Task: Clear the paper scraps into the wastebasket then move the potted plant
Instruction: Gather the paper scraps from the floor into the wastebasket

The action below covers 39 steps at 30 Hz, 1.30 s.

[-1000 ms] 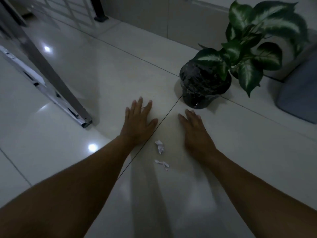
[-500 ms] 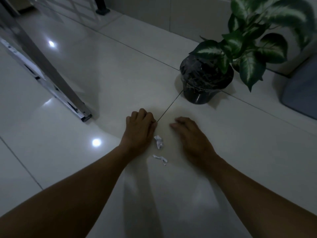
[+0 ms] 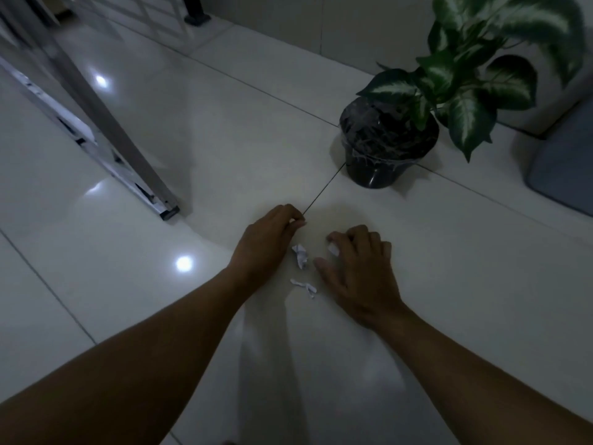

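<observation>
While both hands work low over the floor (image 3: 417,284), the head view, the only one supplied, lists as follows.

Left hand (image 3: 269,242): curled, fingers (image 3: 293,216) drawn narrow with tips pinched together just past the scraps; whether they grip anything cannot be told.

Right hand (image 3: 356,268): fingers bent over a small white scrap (image 3: 333,249) at the tips, apparently pinching it; thumb spread toward the crumpled scrap (image 3: 300,254).

Paper scraps: three seen. One crumpled white wad lies between the two hands; one thin twisted strip (image 3: 305,285) lies nearer the person, just beside the right hand. Light, creased, irregular. Judged placement: hands flank the litter to gather it inward.

Potted plant (image 3: 390,146): stands upright beyond the hands, over a grout joint near the wall. Dark glossy round pot, tapering downward, seemingly film-wrapped; broad green leaves with white variegation. Untouched; second step not yet begun.

Floor: pale glossy tiles, reflecting lamp spots.

Wastebasket: not in view.

Metal frame (image 3: 134,162): slanted, grey, on the floor's left side.
</observation>
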### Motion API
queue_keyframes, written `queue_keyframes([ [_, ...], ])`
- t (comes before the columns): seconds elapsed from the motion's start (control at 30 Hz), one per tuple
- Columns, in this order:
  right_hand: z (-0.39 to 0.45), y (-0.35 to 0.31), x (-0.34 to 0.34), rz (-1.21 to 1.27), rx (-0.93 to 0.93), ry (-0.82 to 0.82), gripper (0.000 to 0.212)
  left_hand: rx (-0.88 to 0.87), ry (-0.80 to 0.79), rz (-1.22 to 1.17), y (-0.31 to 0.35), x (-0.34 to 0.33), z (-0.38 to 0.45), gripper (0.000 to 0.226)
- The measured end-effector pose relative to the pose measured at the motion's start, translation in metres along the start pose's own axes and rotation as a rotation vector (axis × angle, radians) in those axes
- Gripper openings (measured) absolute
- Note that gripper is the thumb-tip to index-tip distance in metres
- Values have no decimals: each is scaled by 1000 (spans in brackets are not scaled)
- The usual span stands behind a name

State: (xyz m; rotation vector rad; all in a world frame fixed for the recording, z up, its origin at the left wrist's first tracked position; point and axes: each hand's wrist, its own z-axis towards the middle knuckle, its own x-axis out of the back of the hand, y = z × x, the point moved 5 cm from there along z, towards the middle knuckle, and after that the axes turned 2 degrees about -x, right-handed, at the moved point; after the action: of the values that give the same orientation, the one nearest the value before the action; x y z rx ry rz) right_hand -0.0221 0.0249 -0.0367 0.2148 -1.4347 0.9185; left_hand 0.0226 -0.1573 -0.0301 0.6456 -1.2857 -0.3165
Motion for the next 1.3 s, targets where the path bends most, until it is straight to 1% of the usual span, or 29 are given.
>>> queue_keyframes([
  [0.07, -2, -10, -4, 30, 73, -71, 52, -38, 9, -16, 2, -3, -3, 18],
  [0.1, -4, -15, -6, 32, 104, -100, 55, -61, -11, -7, 3, -6, -3, 19],
  [0.2, -7, -24, -12, 20, 163, -121, 55, -162, -128, 95, 10, -15, -6, 30],
  [0.27, -4, -24, -13, 31, 183, -100, 45, -225, -164, 148, 14, -14, -8, 34],
  [0.37, -2, -22, -14, 34, 256, -81, 25, -308, -179, 214, 16, -15, -11, 36],
  [0.43, 0, -20, -15, 23, 290, -79, 21, -332, -163, 254, 16, -17, -14, 37],
  [0.53, 1, -18, -14, 17, 338, -113, 17, -310, -117, 250, 16, -17, -16, 34],
  [0.6, -2, -17, -12, 15, 355, -147, 18, -217, -89, 190, 12, -17, -11, 31],
  [0.7, -7, -14, -7, 39, 333, -183, 20, -107, -22, 74, 11, -12, -4, 35],
  [0.77, -9, -12, -3, 70, 272, -213, 20, -5, 24, -12, 8, -9, 0, 42],
  [0.8, -9, -10, 0, 90, 204, -234, 22, 53, 58, -46, 8, -6, 2, 46],
  [0.87, -9, 1, 9, 184, -7, -245, 28, 111, 113, -72, 13, 0, 6, 50],
  [0.93, -8, 16, 20, 325, -191, -196, 30, 105, 105, -88, 27, 2, 13, 46],
  [1.0, -7, 27, 35, 425, -306, -165, 27, 129, 97, -119, 47, 4, 20, 37],
  [1.07, -3, 37, 52, 463, -392, -177, 26, 82, 174, -205, 73, 6, 27, 38],
  [1.13, 1, 49, 71, 521, -464, -239, 31, 31, 234, -266, 103, 7, 33, 42],
  [1.23, -2, 63, 104, 631, -526, -458, 29, -21, 238, -299, 144, 4, 39, 47],
  [1.27, -5, 69, 119, 642, -526, -491, 28, -40, 239, -315, 160, 3, 41, 48],
  [1.3, -9, 76, 138, 659, -527, -477, 28, -62, 233, -337, 179, 1, 42, 48],
])
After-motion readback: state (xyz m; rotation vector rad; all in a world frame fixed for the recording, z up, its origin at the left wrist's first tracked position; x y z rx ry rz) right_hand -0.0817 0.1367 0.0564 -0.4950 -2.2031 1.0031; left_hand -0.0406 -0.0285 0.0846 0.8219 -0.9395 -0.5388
